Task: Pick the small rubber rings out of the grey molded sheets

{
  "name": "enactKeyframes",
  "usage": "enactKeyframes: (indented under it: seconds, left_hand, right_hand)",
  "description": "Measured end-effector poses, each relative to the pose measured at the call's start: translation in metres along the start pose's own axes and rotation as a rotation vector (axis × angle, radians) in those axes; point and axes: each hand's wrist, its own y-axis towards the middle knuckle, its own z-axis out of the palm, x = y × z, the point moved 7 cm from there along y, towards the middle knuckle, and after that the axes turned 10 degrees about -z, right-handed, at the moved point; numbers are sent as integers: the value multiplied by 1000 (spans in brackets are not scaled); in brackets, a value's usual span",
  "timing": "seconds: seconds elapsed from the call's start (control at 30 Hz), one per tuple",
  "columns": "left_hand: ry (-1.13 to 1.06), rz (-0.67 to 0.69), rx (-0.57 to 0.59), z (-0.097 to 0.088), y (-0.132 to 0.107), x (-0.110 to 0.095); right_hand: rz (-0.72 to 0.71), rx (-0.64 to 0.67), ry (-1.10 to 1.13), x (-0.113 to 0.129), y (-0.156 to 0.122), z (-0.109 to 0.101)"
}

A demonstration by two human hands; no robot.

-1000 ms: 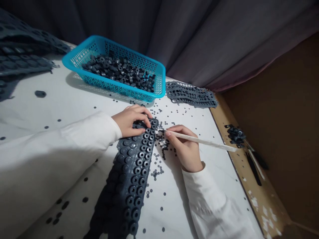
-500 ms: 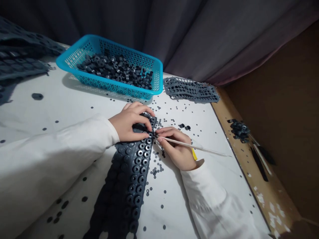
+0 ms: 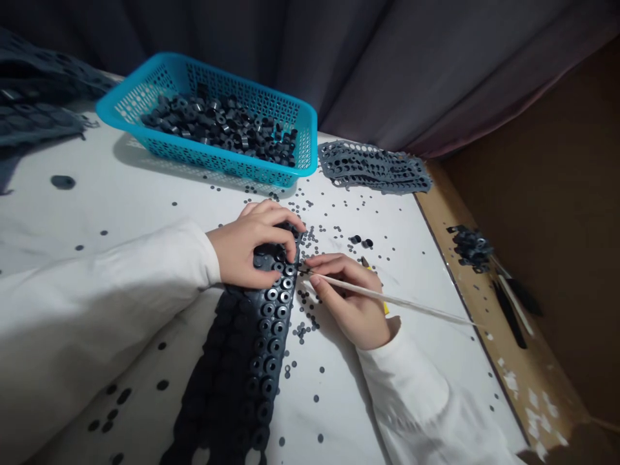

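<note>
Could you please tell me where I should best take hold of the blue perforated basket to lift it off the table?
Probably by its two short ends, coming from above, with your fingers curled under the rim of the blue perforated basket. That rim is a solid lip, unlike the holed walls, and the heap of dark rings inside suggests using both hands.

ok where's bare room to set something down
Most room: white surface between the blue plastic basket and white left sleeve, few dots; also between right sleeve and tan wooden edge. Crowded around left hand and right hand, with small black discs and the black ringed rubber strip.
</note>
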Motion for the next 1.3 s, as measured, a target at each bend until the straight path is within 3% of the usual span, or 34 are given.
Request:
enactKeyframes:
  seconds: [0.1, 0.33, 0.57, 0.83, 1.3]
  left_hand:
    - [7, 1, 40, 3, -2, 0]
    - [25, -7, 16, 4, -2, 6]
    - [35, 5, -36, 2, -1, 4]
    - [89, -37, 4, 8, -1, 4]
    - [51, -54, -42, 11, 0, 5]
  right_hand:
    - [-10, -4, -15, 2, -3, 1]
    - [-104, 29, -64, 10, 1, 5]
    - [-75, 10, -35, 9, 1, 5]
    - [-83, 14, -30, 10, 1, 5]
    - [-67, 64, -17, 9, 1, 10]
